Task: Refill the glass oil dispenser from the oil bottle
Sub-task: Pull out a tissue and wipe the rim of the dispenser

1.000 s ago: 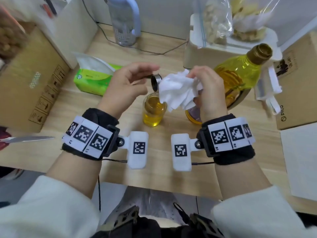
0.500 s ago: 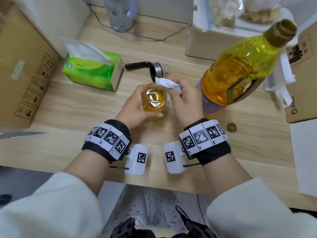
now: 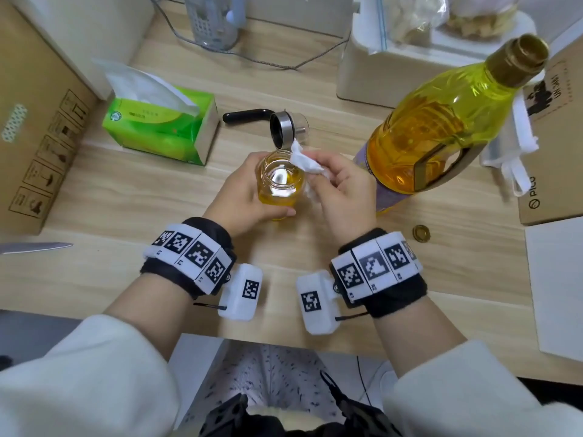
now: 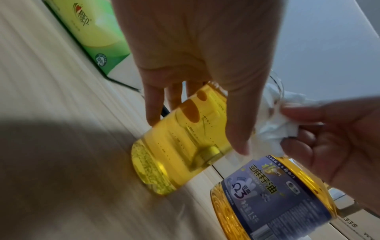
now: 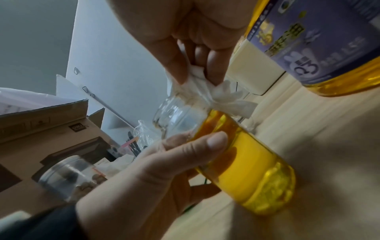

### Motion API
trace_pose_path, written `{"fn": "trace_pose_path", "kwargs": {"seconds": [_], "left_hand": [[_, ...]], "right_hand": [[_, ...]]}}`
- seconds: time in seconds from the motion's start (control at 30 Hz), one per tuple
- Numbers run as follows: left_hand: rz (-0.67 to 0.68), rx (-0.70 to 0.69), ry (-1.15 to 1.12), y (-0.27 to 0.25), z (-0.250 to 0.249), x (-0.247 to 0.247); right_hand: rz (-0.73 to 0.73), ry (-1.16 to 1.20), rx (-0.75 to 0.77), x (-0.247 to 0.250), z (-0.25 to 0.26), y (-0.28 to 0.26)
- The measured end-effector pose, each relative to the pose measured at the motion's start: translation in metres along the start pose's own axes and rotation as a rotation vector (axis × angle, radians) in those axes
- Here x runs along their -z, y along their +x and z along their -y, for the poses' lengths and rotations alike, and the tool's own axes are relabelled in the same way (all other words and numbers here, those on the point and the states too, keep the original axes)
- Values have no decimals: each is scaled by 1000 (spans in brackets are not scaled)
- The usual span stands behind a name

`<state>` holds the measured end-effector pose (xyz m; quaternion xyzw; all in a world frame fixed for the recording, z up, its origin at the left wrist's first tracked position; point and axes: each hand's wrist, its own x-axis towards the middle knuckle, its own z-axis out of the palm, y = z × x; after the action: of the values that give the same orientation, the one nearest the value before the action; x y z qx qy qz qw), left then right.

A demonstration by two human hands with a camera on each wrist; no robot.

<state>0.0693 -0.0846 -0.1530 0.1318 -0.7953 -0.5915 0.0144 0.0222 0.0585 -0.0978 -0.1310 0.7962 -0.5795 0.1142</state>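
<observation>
The glass oil dispenser (image 3: 280, 184) (image 4: 185, 138) (image 5: 242, 162) stands open-mouthed on the wooden table, mostly full of yellow oil. My left hand (image 3: 243, 197) (image 5: 156, 164) grips its body. My right hand (image 3: 340, 190) (image 4: 333, 133) pinches a crumpled white tissue (image 3: 304, 160) (image 4: 273, 128) (image 5: 207, 95) against the dispenser's neck. The big oil bottle (image 3: 441, 121) (image 4: 273, 198) (image 5: 320, 45) stands uncapped just right of my right hand. The dispenser's metal lid with black handle (image 3: 277, 126) lies on the table behind it. A gold bottle cap (image 3: 421, 232) lies to the right.
A green tissue box (image 3: 164, 127) sits at the left, a cardboard box (image 3: 34, 140) beyond it. A knife blade (image 3: 34, 247) points in from the left edge. A white container (image 3: 366, 74) and a brown box (image 3: 555, 152) stand behind and right of the bottle.
My left hand put the lid down on the table and took hold of the dispenser. My right hand brought the tissue down from the lid to the dispenser's neck.
</observation>
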Motion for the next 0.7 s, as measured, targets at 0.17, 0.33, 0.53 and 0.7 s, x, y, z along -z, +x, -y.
{"fn": "trace_pose_path", "kwargs": {"seconds": [0.17, 0.33, 0.53, 0.7], "left_hand": [[-65, -5, 24, -3, -5, -2], [-77, 7, 30, -8, -14, 2], [-149, 1, 28, -8, -32, 8], [-148, -36, 53, -9, -44, 9]], "right_hand": [[-16, 44, -20, 3, -5, -24], [-17, 51, 11, 5, 7, -4], [-37, 35, 115, 6, 19, -24], [-126, 59, 108, 2, 20, -16]]}}
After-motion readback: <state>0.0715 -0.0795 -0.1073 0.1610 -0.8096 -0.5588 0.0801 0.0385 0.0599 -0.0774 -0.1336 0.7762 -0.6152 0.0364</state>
